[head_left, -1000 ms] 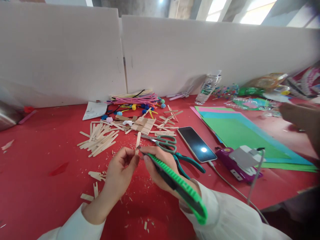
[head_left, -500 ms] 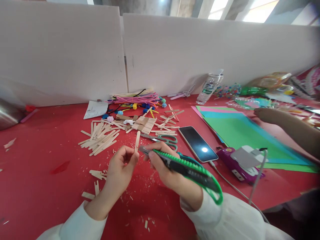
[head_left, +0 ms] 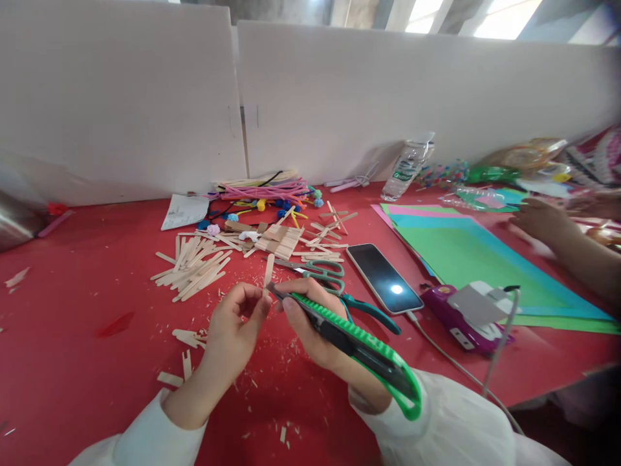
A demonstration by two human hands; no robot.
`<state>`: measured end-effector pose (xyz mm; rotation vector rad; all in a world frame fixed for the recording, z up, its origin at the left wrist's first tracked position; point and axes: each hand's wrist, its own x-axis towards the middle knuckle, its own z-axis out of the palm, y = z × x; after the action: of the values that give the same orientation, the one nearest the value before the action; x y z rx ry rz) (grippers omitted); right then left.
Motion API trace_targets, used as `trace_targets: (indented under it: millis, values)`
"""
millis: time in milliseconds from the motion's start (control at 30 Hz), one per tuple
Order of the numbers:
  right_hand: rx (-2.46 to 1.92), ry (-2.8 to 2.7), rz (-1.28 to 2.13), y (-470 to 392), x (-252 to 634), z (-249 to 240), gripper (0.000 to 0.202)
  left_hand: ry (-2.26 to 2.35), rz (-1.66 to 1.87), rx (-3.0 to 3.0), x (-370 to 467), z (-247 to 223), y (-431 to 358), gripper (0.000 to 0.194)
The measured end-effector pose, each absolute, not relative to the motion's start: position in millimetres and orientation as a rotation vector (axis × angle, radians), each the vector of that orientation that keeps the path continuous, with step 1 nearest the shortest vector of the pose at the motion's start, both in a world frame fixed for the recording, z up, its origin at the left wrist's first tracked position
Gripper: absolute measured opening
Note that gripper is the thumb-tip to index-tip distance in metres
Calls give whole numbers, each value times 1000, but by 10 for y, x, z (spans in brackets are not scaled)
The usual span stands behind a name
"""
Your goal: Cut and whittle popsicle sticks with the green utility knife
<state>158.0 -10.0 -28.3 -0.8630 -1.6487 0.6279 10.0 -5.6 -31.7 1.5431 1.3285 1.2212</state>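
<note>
Between the thumb and fingers of my left hand (head_left: 239, 327) a wooden craft stick (head_left: 268, 270) stands nearly upright. My right hand (head_left: 310, 317) is wrapped round a green and black utility knife (head_left: 359, 340). The knife's tip touches or nearly touches the stick's right edge, just above my left fingertips. Wood shavings (head_left: 250, 382) are scattered on the red table (head_left: 97, 310) below. Notched stick pieces (head_left: 187, 364) lie left of my left wrist. Beyond my hands are a heap of loose sticks (head_left: 194, 265) and a bundle of sticks (head_left: 280, 241).
Scissors (head_left: 325, 272), teal-handled pliers (head_left: 373, 312) and a phone (head_left: 385, 278) on a cable lie right of centre. Behind are pipe cleaners (head_left: 264, 191) and a bottle (head_left: 406, 169). A purple power strip (head_left: 456, 317) and coloured paper (head_left: 451, 252) lie right, near another person's hands (head_left: 543, 223).
The knife and my right hand have shifted slightly left, with the knife's rear end lower, showing more of the pliers. The other person's hand at the right has moved right, and a second one shows.
</note>
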Motion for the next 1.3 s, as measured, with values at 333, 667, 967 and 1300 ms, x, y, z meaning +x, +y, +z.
trace_targets:
  millis: [333,667,967,1300]
  values:
    - [-914,-1516,720,-55,1677,-320,14,1225,1218,1237,110,-360,-35,31]
    - [-862,-1572,767,-8,1702,-274,12,716,904,670,77,-267,-73,32]
    - [-927,-1689,641,-44,1699,-186,15,726,903,705,70,-294,-73,28]
    - [-864,-1747,588,-60,1694,-192,14,1136,1103,1057,81,-367,-9,45]
